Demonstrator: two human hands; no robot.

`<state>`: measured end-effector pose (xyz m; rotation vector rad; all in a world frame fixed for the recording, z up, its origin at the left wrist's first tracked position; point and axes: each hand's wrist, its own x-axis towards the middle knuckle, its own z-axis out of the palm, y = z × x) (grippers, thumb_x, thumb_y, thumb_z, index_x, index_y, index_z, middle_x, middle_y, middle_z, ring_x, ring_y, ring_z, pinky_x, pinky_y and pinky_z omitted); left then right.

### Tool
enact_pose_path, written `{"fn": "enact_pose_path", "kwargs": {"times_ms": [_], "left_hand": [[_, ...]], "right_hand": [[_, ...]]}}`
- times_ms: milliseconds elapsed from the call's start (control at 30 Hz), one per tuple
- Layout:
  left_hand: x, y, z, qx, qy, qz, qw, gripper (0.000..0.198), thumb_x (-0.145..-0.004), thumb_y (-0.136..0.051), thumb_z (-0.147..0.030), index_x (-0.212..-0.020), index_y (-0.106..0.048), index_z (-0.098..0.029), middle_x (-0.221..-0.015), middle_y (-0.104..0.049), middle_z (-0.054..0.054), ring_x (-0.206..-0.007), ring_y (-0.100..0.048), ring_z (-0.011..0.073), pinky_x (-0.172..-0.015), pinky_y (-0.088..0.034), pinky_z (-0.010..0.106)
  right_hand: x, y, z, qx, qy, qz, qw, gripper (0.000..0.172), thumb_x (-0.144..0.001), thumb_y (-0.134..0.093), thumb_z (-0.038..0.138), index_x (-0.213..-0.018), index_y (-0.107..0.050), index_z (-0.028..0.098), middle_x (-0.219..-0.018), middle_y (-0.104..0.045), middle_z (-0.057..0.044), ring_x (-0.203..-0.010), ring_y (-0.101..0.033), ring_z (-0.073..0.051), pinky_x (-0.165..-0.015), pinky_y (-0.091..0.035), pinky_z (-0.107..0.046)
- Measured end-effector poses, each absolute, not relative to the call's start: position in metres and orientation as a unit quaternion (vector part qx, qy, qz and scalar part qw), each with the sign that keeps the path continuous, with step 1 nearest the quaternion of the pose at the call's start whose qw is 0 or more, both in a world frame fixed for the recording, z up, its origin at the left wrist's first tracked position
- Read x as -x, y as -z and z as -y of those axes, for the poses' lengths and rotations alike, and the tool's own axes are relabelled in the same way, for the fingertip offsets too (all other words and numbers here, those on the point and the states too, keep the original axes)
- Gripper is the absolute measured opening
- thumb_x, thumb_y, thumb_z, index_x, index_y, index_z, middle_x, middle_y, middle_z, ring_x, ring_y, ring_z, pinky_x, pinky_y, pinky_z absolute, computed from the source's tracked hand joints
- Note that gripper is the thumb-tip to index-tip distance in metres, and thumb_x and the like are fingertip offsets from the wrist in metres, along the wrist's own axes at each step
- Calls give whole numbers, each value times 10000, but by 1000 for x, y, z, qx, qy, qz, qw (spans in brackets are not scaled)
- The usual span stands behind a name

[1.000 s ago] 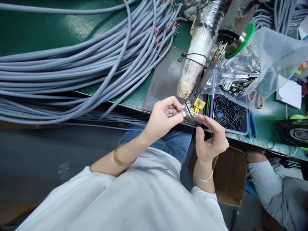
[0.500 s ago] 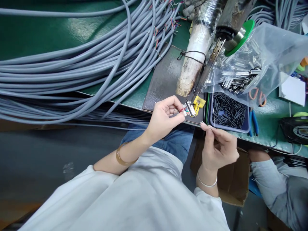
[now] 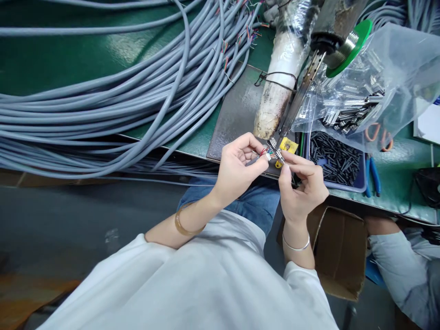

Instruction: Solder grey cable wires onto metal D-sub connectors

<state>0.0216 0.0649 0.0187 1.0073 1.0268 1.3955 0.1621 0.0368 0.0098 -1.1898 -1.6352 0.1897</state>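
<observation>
My left hand is closed in a pinch on the end of a grey cable, whose thin coloured wires fan out at a small metal multi-pin connector. At the connector's near right end, my right hand has its thumb and forefinger closed on it. Whether a strand of solder is still between those fingers I cannot make out. Just above the connector, the tip of a mounted soldering iron points down. A yellow piece lies right behind the connector on the dark plate.
Many grey cables cover the bench's left. A green solder spool, a plastic bag of connectors, a blue tray of black tubes, orange-handled scissors and blue-handled pliers stand right. Another person's arm is at lower right.
My right hand has moved left and up from beside the tray, where it pinched a strand of solder, to the connector. My left hand keeps its pinch. The view has shifted slightly.
</observation>
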Motion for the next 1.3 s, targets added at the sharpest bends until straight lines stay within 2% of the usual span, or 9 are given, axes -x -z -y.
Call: {"fn": "enact_pose_path", "kwargs": {"times_ms": [233, 433, 667, 900, 1300], "left_hand": [[-21, -21, -64, -427, -591, -442, 522, 189, -729, -762, -186, -730, -573, -183, -667, -573, -50, -529, -516, 50, -502, -423, 174], [-18, -19, -65, -426, -572, -434, 550, 172, -716, -745, -155, -722, -574, -178, -672, -595, -45, -527, -514, 46, -500, -418, 166], [-18, -19, -62, -415, -569, -426, 568, 178, -700, -742, -124, -723, -571, -171, -714, -632, -26, -622, -598, 68, -580, -478, 161], [-17, -19, -59, -416, -581, -396, 577, 172, -708, -742, -106, -750, -588, -170, -746, -631, -34, -521, -497, 33, -511, -434, 159], [-21, -20, -61, -421, -593, -410, 551, 156, -725, -716, -113, -738, -569, -165, -730, -623, -20, -594, -565, 61, -559, -453, 164]], "right_hand": [[-160, -20, -40, 492, -59, 701, 514, 107, -892, -680, 141, -927, -630, 229, -1032, -785, -34, -950, -777, -188, -816, -661, -352], [-161, -19, -37, 488, -58, 709, 505, 116, -888, -674, 129, -926, -627, 228, -1043, -783, -47, -957, -776, -188, -809, -660, -348], [-162, -15, -34, 492, -53, 706, 507, 136, -876, -687, 119, -928, -628, 230, -1011, -788, -34, -943, -774, -178, -797, -650, -328], [-160, -19, -32, 510, -86, 686, 511, 139, -854, -714, 100, -895, -648, 215, -998, -788, -23, -940, -771, -174, -774, -644, -301], [-159, -16, -37, 500, -92, 679, 529, 148, -854, -720, 92, -905, -672, 222, -983, -779, -19, -926, -764, -173, -801, -650, -337]]}}
